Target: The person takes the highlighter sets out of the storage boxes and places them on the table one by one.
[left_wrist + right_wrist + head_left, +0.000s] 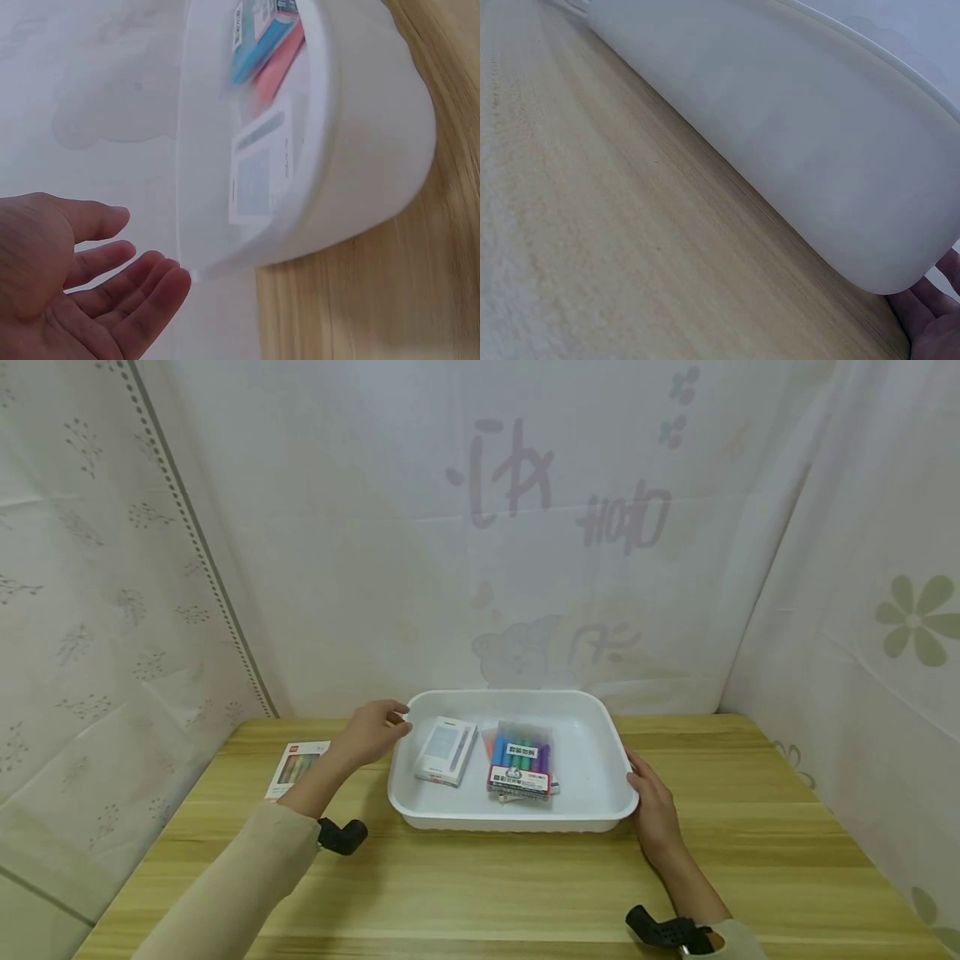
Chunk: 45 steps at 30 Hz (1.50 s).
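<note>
"Where's the tray, and how would it handle?"

"On my head feed the tray [588, 760] sits towards the far side of the wooden table [480, 893], between both hands. I'd judge it light, stiff plastic, a bit slick on the smooth outer wall. I'd take it by the left and right rims together and keep it level, since what's inside looks loose"

"What's in there?"

"A white box [446, 752] at the left, and a pack of markers [522, 768] right of it, lying over something flat and reddish [488, 739]. I reckon both are light; the box could dent, and the pack's clear cover may slip in the fingers"

"And the grip?"

"The left hand [372, 731] is at the left rim, fingers loosely bent and apart, holding nothing. My left wrist feed puts a fingertip right by the rim, but I can't tell whether it touches. The right hand [658, 806] rests against the outside of the right wall, fingers extended rather than wrapped round; whether any tips reach underneath, I can't make out"

"Anything outside?"

"A box with a colourful front [294, 768], on the table to the left, partly hidden"
</note>
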Each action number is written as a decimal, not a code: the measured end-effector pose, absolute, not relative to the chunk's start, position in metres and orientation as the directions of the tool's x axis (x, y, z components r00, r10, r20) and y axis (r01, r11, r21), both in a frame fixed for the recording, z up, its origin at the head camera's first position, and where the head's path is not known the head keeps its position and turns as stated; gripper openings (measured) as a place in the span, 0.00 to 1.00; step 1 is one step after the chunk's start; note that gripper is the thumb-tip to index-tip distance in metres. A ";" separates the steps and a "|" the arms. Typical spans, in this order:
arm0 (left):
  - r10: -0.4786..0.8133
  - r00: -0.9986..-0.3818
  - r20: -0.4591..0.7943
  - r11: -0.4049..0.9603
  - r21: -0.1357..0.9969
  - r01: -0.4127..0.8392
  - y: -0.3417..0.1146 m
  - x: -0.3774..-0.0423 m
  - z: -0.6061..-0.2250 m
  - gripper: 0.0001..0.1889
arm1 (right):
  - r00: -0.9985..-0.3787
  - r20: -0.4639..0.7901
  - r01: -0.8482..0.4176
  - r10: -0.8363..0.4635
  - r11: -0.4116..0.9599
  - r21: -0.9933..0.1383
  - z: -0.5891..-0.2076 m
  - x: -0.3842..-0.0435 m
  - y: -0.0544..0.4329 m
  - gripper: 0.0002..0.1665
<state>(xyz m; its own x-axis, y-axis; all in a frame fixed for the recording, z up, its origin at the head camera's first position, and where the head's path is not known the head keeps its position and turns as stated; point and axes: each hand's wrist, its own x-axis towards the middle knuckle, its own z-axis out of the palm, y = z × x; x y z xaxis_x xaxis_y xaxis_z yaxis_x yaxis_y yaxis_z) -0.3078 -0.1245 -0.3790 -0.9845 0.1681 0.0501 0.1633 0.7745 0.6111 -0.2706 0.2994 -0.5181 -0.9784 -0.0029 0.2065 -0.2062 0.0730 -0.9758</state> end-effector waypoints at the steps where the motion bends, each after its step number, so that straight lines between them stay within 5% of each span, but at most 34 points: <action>1: 0.170 -0.985 0.043 0.770 0.618 0.160 -0.123 -0.308 -0.379 0.23 | -0.978 0.208 -0.208 -0.004 0.072 -0.976 -0.518 -0.271 0.299 0.32; 18: 0.138 -0.989 -0.060 0.732 0.679 0.061 -0.105 -0.321 -0.387 0.23 | -0.981 0.194 -0.193 0.009 0.085 -0.978 -0.517 -0.270 0.300 0.32; 45: 0.113 -0.988 -0.101 0.874 0.483 0.050 -0.073 -0.333 -0.396 0.26 | -0.981 0.194 -0.194 0.003 0.060 -0.979 -0.517 -0.272 0.300 0.32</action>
